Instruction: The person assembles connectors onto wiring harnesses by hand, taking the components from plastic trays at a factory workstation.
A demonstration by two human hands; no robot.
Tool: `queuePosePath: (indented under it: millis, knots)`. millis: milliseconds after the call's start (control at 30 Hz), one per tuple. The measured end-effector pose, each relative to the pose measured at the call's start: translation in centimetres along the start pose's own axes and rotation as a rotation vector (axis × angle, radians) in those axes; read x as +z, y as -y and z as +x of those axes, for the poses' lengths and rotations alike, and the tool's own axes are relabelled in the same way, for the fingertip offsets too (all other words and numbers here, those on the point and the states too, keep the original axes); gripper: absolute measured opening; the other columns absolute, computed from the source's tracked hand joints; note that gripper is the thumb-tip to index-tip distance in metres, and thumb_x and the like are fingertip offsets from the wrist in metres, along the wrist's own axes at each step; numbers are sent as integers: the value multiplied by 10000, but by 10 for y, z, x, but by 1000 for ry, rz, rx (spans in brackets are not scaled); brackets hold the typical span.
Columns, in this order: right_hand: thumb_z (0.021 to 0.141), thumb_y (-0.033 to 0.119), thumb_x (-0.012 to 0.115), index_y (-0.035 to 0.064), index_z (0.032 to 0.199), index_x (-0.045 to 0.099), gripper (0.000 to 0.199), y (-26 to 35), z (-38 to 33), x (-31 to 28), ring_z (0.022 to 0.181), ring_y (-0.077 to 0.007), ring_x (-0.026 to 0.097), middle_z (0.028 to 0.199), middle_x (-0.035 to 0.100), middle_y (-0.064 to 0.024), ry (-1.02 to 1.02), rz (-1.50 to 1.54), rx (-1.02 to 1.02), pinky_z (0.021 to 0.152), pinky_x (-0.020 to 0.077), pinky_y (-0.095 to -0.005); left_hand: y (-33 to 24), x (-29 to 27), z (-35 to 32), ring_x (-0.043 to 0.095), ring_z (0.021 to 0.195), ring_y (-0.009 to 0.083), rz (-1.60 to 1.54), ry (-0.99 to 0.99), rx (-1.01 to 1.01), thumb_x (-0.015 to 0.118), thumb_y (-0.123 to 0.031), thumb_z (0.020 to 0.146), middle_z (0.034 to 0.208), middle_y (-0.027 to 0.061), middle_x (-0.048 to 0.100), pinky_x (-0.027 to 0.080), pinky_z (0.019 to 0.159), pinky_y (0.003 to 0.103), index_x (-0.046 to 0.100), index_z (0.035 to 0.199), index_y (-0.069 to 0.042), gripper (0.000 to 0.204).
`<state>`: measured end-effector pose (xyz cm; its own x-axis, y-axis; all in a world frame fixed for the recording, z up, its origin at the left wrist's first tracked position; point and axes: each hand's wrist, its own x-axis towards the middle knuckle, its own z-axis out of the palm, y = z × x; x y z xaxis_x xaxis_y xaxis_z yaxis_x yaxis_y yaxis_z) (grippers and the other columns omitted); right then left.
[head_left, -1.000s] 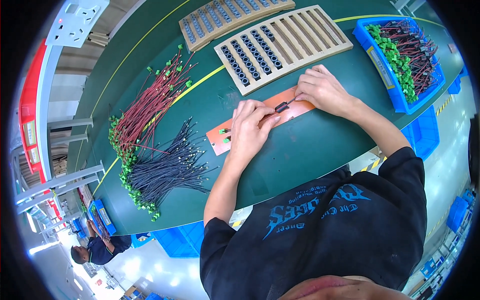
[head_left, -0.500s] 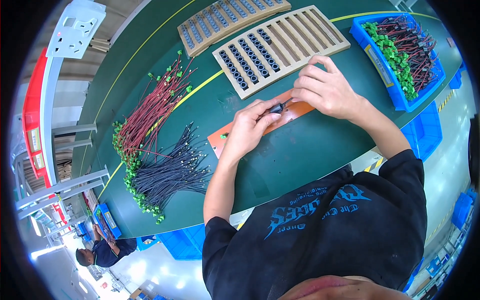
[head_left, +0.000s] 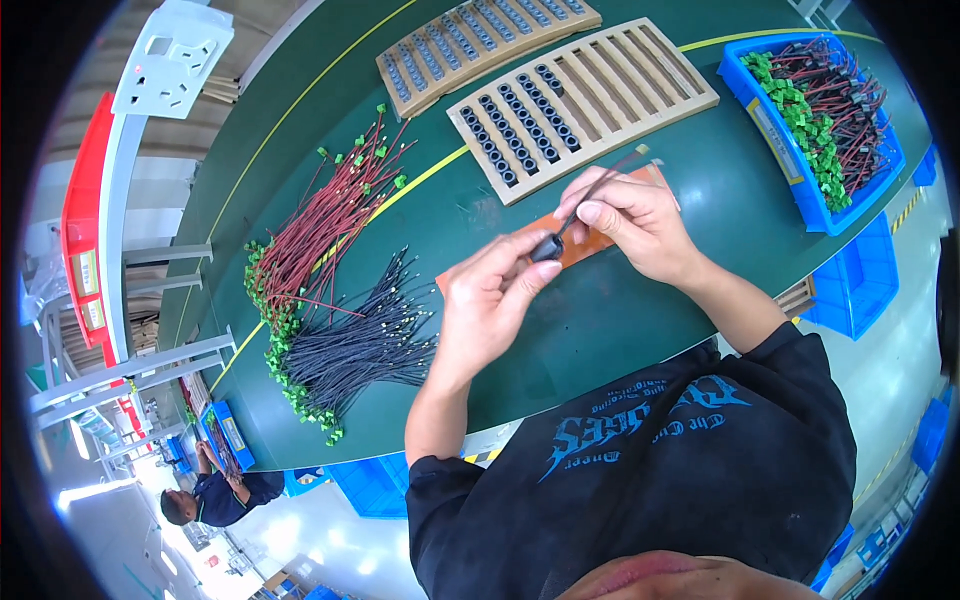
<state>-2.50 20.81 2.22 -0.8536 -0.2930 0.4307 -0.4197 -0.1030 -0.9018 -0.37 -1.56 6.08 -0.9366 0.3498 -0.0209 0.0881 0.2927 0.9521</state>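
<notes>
My left hand [head_left: 482, 305] pinches a small black cylindrical part [head_left: 545, 249] between thumb and fingers. Thin dark wires [head_left: 590, 192] run from that part up to the right, through the closed fingertips of my right hand [head_left: 640, 222]. A blurred greenish tip [head_left: 638, 154] shows at the wires' far end. Beneath both hands lies an orange strip [head_left: 582, 248], partly covered by them. Just beyond it, a wooden rack [head_left: 615, 112] has several rows of black cylindrical parts in its left slots.
Red wires [head_left: 325, 215] and black wires [head_left: 360, 350] with green connectors lie in bunches on the left. A second wooden rack [head_left: 408, 100] with grey parts stands at the back. A blue bin [head_left: 815, 215] of wires is at the right. Another person [head_left: 225, 495] works at far lower left.
Both hands have risen slightly off the orange strip. My right hand has turned, and the wires now slant up past its fingers. The whole view has shifted a little.
</notes>
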Motion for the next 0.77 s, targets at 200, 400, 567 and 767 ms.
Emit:
queuePosePath:
  millis: [200, 400, 567, 767]
  knots:
    - [1054, 199, 552, -39, 1058, 697, 279, 11, 1, 4, 691, -88, 631, 862, 688, -57, -145, 439, 409, 644, 528, -232, 19, 29, -16, 495, 624, 40, -562, 87, -256, 667, -107, 982, 900, 56, 686, 408, 565, 191, 577, 1236, 20, 298]
    - [1054, 217, 552, -37, 1064, 703, 296, 0, -4, -1, 656, -72, 597, 849, 681, -54, -228, 409, 419, 608, 498, -220, 30, 54, -25, 390, 544, 38, -658, 81, -275, 604, -131, 1021, 915, 127, 666, 304, 472, 194, 552, 1252, 36, 291]
    - [1052, 204, 552, -43, 1049, 708, 293, -1, -5, -3, 652, -74, 597, 836, 674, -50, -233, 355, 431, 596, 491, -222, 34, 61, -27, 365, 530, 33, -679, 58, -253, 576, -128, 1034, 910, 126, 656, 282, 459, 196, 552, 1250, 43, 277]
    - [1033, 187, 574, -43, 983, 714, 273, -5, -9, 2, 570, -91, 590, 791, 682, -91, -363, 241, 363, 529, 490, -230, 32, 66, -27, 368, 525, 35, -703, 75, -263, 588, -146, 1031, 925, 130, 655, 282, 459, 198, 549, 1267, 43, 305]
